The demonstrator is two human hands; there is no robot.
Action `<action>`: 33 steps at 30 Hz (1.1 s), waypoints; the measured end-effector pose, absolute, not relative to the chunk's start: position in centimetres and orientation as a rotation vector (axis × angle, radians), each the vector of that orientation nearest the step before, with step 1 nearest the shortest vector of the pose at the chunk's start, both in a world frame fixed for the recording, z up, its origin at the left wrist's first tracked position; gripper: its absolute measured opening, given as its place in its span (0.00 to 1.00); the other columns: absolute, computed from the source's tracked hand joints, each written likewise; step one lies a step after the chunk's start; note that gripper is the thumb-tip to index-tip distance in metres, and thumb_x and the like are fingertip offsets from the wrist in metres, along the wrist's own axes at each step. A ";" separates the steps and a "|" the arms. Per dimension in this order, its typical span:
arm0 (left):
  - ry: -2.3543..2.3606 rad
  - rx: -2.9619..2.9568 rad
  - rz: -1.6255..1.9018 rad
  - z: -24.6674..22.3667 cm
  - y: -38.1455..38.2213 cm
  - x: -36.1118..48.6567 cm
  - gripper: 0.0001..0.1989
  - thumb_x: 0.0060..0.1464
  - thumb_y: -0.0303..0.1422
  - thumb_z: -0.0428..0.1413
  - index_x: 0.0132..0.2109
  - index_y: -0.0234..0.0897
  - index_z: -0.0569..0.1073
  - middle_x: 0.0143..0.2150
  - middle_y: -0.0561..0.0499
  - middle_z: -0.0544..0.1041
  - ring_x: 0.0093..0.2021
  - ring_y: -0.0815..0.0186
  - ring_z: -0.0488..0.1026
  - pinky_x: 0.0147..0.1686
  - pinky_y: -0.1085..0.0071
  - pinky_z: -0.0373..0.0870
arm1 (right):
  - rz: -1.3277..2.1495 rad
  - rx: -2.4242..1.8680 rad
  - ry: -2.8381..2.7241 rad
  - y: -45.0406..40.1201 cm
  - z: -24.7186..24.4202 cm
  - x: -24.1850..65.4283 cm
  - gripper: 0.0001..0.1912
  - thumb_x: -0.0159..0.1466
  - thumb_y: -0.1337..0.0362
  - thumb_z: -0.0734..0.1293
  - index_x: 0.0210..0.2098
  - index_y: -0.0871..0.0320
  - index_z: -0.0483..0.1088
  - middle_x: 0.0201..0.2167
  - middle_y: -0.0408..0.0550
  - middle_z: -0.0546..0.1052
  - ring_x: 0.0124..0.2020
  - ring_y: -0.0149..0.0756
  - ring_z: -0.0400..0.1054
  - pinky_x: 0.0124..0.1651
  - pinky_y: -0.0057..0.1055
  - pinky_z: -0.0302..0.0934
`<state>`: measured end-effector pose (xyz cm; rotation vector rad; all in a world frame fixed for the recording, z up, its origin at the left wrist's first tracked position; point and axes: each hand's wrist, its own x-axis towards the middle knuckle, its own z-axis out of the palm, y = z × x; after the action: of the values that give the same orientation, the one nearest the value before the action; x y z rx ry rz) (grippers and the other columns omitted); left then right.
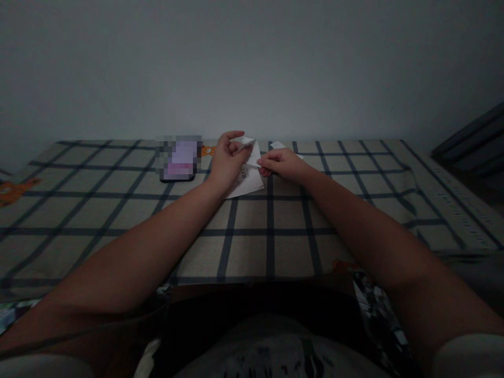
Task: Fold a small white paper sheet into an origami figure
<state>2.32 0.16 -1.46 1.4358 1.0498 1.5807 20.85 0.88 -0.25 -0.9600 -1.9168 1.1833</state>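
Observation:
A folded white sheet of paper (pixel 252 184) with some print on it is between my two hands, over the far middle of the table. My left hand (pixel 230 157) pinches its upper left part between thumb and fingers, with the forefinger stretched out above. At the paper's right edge, my right hand (pixel 281 161) is closed, thumb and fingertips gripping a corner. Part of the paper is hidden behind my left hand. Another small white piece of paper (pixel 277 145) lies just behind my right hand, partly covered by it.
A phone (pixel 181 160), its screen blurred out, lies left of my left hand. A checked tablecloth (pixel 252 252) with orange bear prints covers the table. Behind the table's far edge rises a plain wall (pixel 252 68). Dark slatted furniture (pixel 472 142) stands at the right.

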 end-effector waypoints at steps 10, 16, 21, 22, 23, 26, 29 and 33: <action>1.056 1.392 1.548 -1.2 -0.1 2.4 0.24 0.50 0.39 0.69 0.52 0.44 0.71 0.29 0.57 0.71 0.30 0.67 0.73 0.33 0.72 0.67 | 1.174 -0.936 -1.860 1.0 -0.5 20.7 0.17 0.68 0.54 0.71 0.28 0.59 0.73 0.23 0.44 0.77 0.27 0.29 0.71 0.35 0.26 0.68; 0.958 1.382 1.423 -1.4 -0.4 2.5 0.21 0.48 0.33 0.68 0.50 0.43 0.73 0.29 0.57 0.74 0.27 0.69 0.71 0.30 0.74 0.65 | 1.037 -0.901 -1.613 1.8 -0.7 20.7 0.14 0.62 0.54 0.76 0.40 0.55 0.74 0.29 0.41 0.77 0.31 0.29 0.73 0.39 0.27 0.71; 0.888 1.418 1.441 -1.5 -0.3 2.5 0.12 0.47 0.33 0.68 0.38 0.39 0.75 0.31 0.55 0.76 0.31 0.70 0.71 0.33 0.74 0.66 | 1.018 -0.853 -1.666 2.0 -0.8 20.9 0.16 0.57 0.54 0.78 0.38 0.57 0.77 0.33 0.45 0.79 0.35 0.33 0.75 0.45 0.33 0.73; 0.884 1.435 1.445 -1.5 -0.3 2.5 0.11 0.47 0.33 0.68 0.36 0.38 0.75 0.31 0.54 0.77 0.31 0.70 0.71 0.34 0.74 0.66 | 1.016 -0.841 -1.682 2.1 -0.9 20.9 0.17 0.57 0.53 0.78 0.39 0.58 0.78 0.33 0.46 0.79 0.35 0.34 0.75 0.45 0.34 0.73; 0.881 1.451 1.444 -1.5 -0.3 2.4 0.11 0.46 0.34 0.68 0.34 0.38 0.75 0.31 0.54 0.77 0.32 0.70 0.71 0.34 0.73 0.66 | 1.008 -0.833 -1.696 2.2 -1.0 21.0 0.18 0.57 0.52 0.78 0.38 0.58 0.78 0.32 0.46 0.79 0.35 0.34 0.75 0.45 0.35 0.73; 0.853 1.454 1.429 -1.6 -0.2 2.4 0.09 0.47 0.34 0.68 0.33 0.38 0.76 0.31 0.53 0.76 0.31 0.70 0.70 0.33 0.72 0.66 | 0.967 -0.831 -1.729 2.6 -1.3 21.2 0.18 0.58 0.51 0.78 0.36 0.58 0.78 0.30 0.46 0.79 0.34 0.34 0.75 0.44 0.35 0.73; 0.855 1.418 1.407 -1.9 0.0 2.4 0.09 0.47 0.35 0.68 0.33 0.39 0.76 0.30 0.53 0.75 0.30 0.69 0.69 0.30 0.72 0.64 | 0.940 -0.837 -1.747 2.9 -1.4 21.4 0.17 0.59 0.51 0.77 0.36 0.59 0.77 0.29 0.46 0.79 0.33 0.34 0.75 0.42 0.34 0.72; 0.875 1.384 1.394 -2.0 0.1 2.4 0.09 0.46 0.34 0.68 0.33 0.39 0.76 0.29 0.54 0.75 0.29 0.69 0.68 0.29 0.73 0.62 | 0.910 -0.847 -1.768 2.7 -1.3 21.3 0.15 0.59 0.53 0.76 0.35 0.59 0.77 0.29 0.46 0.79 0.32 0.33 0.74 0.41 0.33 0.72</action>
<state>2.42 0.07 -1.97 1.3843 0.8753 1.3945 21.29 2.67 -1.25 -0.8472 -1.7681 0.9100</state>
